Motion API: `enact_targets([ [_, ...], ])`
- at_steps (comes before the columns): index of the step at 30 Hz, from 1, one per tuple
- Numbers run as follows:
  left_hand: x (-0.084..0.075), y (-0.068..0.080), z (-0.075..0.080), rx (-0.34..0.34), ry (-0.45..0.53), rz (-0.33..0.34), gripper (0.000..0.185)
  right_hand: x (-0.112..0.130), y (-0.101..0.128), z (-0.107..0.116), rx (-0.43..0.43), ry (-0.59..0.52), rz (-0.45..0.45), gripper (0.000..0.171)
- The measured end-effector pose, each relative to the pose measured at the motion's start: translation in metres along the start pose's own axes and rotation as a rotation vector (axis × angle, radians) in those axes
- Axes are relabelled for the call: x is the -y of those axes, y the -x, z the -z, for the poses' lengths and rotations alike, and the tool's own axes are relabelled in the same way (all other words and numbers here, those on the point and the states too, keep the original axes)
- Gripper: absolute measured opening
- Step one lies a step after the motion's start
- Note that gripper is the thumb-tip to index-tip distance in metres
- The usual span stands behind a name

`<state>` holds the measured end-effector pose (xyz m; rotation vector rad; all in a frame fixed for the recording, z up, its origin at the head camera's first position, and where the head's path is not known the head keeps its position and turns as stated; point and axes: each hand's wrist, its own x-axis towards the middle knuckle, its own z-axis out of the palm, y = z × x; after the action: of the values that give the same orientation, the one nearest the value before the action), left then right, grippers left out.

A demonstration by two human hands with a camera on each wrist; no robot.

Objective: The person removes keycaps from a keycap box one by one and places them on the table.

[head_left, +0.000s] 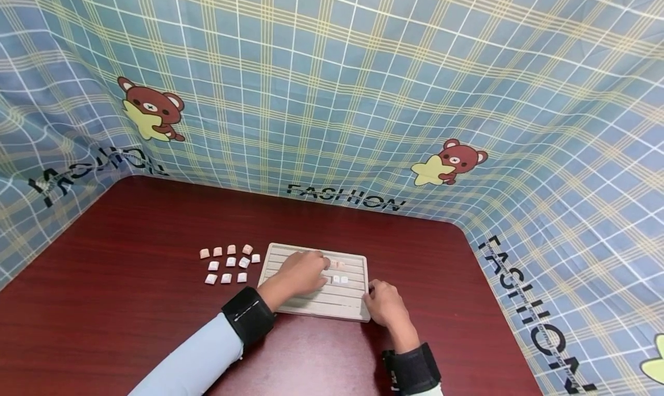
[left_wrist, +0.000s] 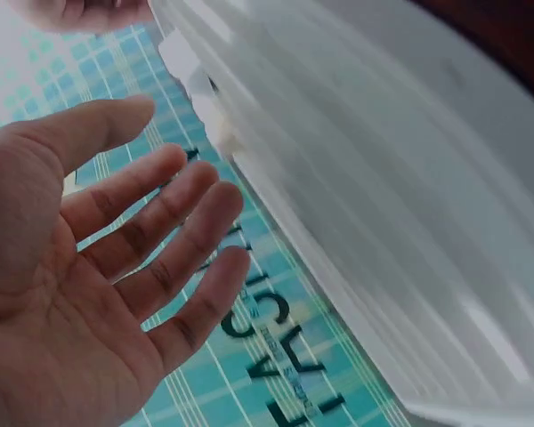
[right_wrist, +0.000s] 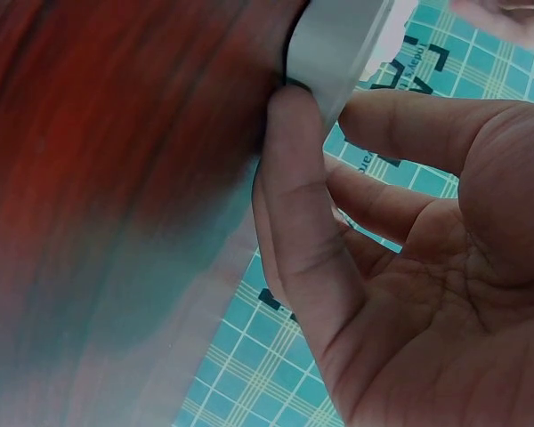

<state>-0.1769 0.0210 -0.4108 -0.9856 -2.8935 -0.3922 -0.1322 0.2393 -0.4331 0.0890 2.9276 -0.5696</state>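
Observation:
A beige slotted board (head_left: 353, 304) lies on the dark red table (head_left: 129, 304). A few small tiles sit in its slots: pinkish ones (head_left: 338, 264) and white ones (head_left: 339, 279). My left hand (head_left: 303, 272) rests flat across the board's left half, its fingertips just beside the pinkish tiles. In the left wrist view that hand (left_wrist: 116, 258) has straight, spread fingers and holds nothing, with the board (left_wrist: 383, 205) close by. My right hand (head_left: 385, 305) is at the board's near right corner; its thumb (right_wrist: 298, 205) presses against the board's edge (right_wrist: 338, 44), the other fingers loosely extended.
Several loose pink and white tiles (head_left: 228, 263) lie in rows on the table left of the board. A blue checked cloth (head_left: 332, 96) with bears and lettering walls in the table at the back and both sides. The table's right edge (head_left: 498, 309) runs near my right hand.

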Motion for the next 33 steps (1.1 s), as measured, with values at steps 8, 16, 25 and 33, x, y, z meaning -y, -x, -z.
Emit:
enact_targets([
  [8,-0.012,-0.009,-0.009,0.062,-0.026,-0.016,0.025,0.001,-0.001,0.000,-0.024,0.014,0.008,0.030],
  [16,-0.014,-0.014,-0.013,0.072,-0.030,-0.011,0.016,0.001,-0.002,0.000,-0.025,0.020,-0.004,0.029],
  [25,-0.017,-0.017,-0.019,0.073,-0.047,0.031,0.015,0.001,-0.001,-0.002,-0.009,-0.010,-0.029,0.029],
  [33,-0.018,-0.019,-0.019,0.068,-0.075,0.038,0.014,0.001,-0.002,-0.003,-0.026,0.003,-0.019,0.029],
])
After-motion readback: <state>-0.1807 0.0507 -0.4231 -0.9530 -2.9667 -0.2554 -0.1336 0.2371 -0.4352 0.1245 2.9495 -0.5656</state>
